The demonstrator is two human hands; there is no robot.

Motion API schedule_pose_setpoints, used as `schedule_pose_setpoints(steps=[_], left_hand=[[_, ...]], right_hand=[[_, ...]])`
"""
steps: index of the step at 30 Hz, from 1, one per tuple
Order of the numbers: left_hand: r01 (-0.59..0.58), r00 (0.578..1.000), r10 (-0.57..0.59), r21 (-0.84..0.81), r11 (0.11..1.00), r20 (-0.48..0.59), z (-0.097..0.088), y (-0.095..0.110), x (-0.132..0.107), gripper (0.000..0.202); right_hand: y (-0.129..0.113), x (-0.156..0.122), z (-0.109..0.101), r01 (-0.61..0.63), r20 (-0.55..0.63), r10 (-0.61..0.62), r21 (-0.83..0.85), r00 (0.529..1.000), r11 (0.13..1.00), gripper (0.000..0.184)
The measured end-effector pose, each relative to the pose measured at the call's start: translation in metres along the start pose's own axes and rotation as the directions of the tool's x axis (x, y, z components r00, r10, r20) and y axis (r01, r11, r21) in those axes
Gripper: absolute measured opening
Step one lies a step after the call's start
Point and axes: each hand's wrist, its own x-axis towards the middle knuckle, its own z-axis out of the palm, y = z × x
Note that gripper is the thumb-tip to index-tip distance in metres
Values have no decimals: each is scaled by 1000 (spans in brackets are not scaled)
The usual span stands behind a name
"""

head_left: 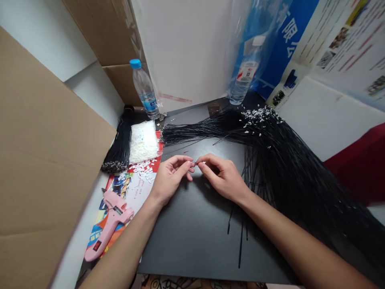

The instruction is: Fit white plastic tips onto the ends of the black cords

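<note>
My left hand [171, 176] and my right hand [221, 176] meet over a black mat [192, 237], fingertips pinched together. Between them sits a tiny white piece [201, 163] at the end of a thin black cord. Which hand holds the cord and which the piece I cannot make out. A big heap of black cords with white end pieces [270, 160] spreads to the right of my right hand. A tied bundle of black cords [120, 144] and a bag of small white pieces [143, 141] lie to the left.
A pink glue gun [110, 224] lies on a printed sheet at the left. Two water bottles [145, 89] [244, 78] stand at the back. Cardboard sheets [45, 160] wall off the left, and a white board [186, 52] stands behind. Loose white pieces [144, 170] are scattered near the bag.
</note>
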Motion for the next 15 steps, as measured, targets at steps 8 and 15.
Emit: schedule_pose_setpoints(steps=[8,15], left_hand=[[2,1000,-2,-11,1000,-5,1,2,0,33],[99,995,-98,-54,994,25,-1,-1,-1,27]], right_hand=[[2,0,1,7,-21,-8,-3,1000,1000,23],[6,-1,1,-33,7,33,6,999,999,22]])
